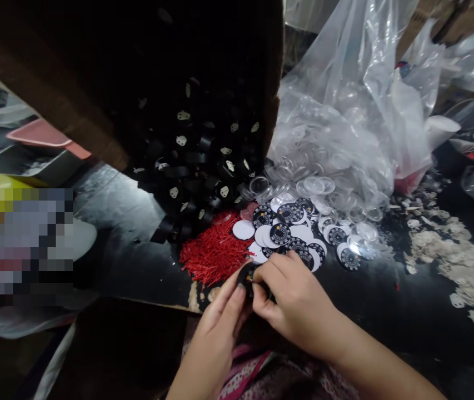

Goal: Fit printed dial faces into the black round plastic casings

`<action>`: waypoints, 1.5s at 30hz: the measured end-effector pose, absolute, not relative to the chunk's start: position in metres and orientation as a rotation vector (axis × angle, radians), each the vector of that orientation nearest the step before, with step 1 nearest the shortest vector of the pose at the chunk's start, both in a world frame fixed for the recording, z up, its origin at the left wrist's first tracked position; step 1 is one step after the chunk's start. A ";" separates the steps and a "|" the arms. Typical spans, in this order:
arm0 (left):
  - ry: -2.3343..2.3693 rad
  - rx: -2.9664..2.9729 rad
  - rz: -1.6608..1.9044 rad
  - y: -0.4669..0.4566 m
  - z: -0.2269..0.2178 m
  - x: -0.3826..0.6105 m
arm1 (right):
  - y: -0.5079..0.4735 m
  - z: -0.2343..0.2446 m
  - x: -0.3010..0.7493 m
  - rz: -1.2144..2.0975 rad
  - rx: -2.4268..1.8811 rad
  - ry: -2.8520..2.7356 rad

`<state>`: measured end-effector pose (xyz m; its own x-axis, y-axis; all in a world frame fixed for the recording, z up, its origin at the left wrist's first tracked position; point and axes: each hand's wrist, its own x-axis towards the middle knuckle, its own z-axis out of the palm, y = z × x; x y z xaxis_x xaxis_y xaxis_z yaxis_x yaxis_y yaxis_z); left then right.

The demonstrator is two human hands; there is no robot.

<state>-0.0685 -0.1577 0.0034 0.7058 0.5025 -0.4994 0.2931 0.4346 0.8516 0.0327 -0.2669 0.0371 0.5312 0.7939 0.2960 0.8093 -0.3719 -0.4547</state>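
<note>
A small black round piece (pixel 244 274), partly covered by fingers, is gripped between the thumb and fingers of my left hand (pixel 222 314). My right hand (pixel 297 294) is closed in a pinch against the right side of that piece; whatever its fingertips hold is hidden. Just beyond my hands lies a heap of thin red plastic pointers (pixel 214 250). Next to it are scattered black dial discs (pixel 280 234) with printed rings of marks, among plain white discs (pixel 244 229).
A tipped cardboard box (pixel 276 119) spills black curved pieces (pixel 197 189) with white tabs. Clear round covers (pixel 315 186) spill from a plastic bag (pixel 345 111). Small off-white parts (pixel 445 244) lie rightward on the black table (pixel 370 300). A pink tray (pixel 40 133) is at left.
</note>
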 end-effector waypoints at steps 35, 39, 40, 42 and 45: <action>0.490 1.087 0.046 -0.173 -0.007 -0.066 | -0.286 0.037 0.031 0.259 -2.116 -0.876; 0.401 1.272 0.042 -0.176 -0.003 -0.071 | -0.276 0.034 0.027 -0.006 -2.197 -0.923; 0.391 1.319 0.050 -0.175 -0.002 -0.073 | -0.274 0.033 0.026 -0.033 -2.184 -0.935; 0.388 1.435 0.075 -0.173 0.000 -0.076 | -0.269 0.030 0.023 -0.048 -2.138 -0.947; 0.392 1.610 0.113 -0.166 0.002 -0.082 | -0.263 0.027 0.022 -0.031 -2.073 -0.958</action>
<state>-0.0822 -0.1660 0.0020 0.9342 0.3173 -0.1634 0.1819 -0.0295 0.9829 0.0218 -0.2634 0.0266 0.7089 0.6192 0.3377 0.6399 -0.3633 -0.6772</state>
